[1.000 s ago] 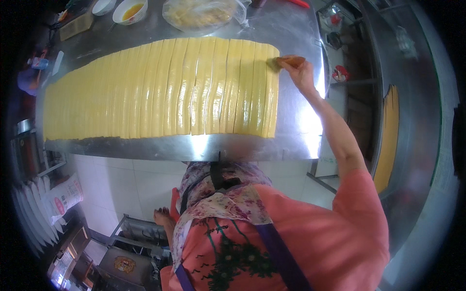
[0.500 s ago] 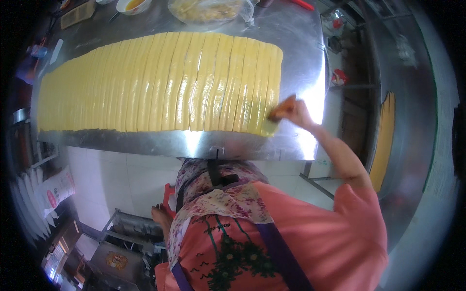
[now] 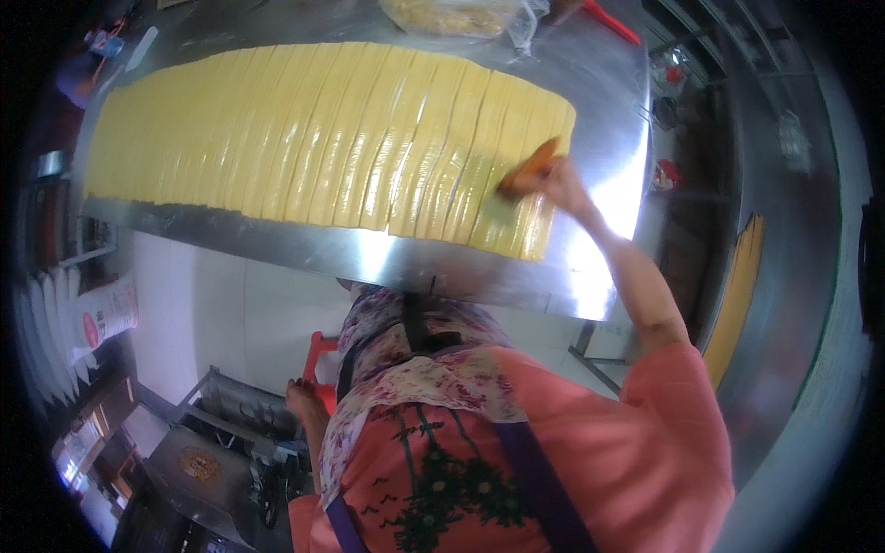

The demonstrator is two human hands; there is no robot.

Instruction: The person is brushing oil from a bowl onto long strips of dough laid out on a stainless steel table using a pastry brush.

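Observation:
A wide sheet of yellow dough (image 3: 277,147), cut into many narrow side-by-side strips, lies across the steel table (image 3: 608,120). Its right part shines with a wet coating. My right hand (image 3: 560,184) is closed round the orange-brown handle of a flat brush (image 3: 530,169). The bristles are blurred and reach down onto the strips near the right end. My left hand (image 3: 302,398) hangs low at my side, off the table, beside a red stool (image 3: 321,355). Its fingers are small and dark, and how they are held is unclear.
At the table's far side sit a clear plastic bag of pale yellow food (image 3: 452,17) and a red-handled thing (image 3: 611,20). A white strip (image 3: 141,48) lies at the far left corner. White sacks (image 3: 101,318) stand below left. Metal shelving (image 3: 687,166) runs along the right.
My right hand has moved the brush leftward and slightly up over the strips from the sheet's near right corner. The view has shifted and tilted. My left hand still hangs down.

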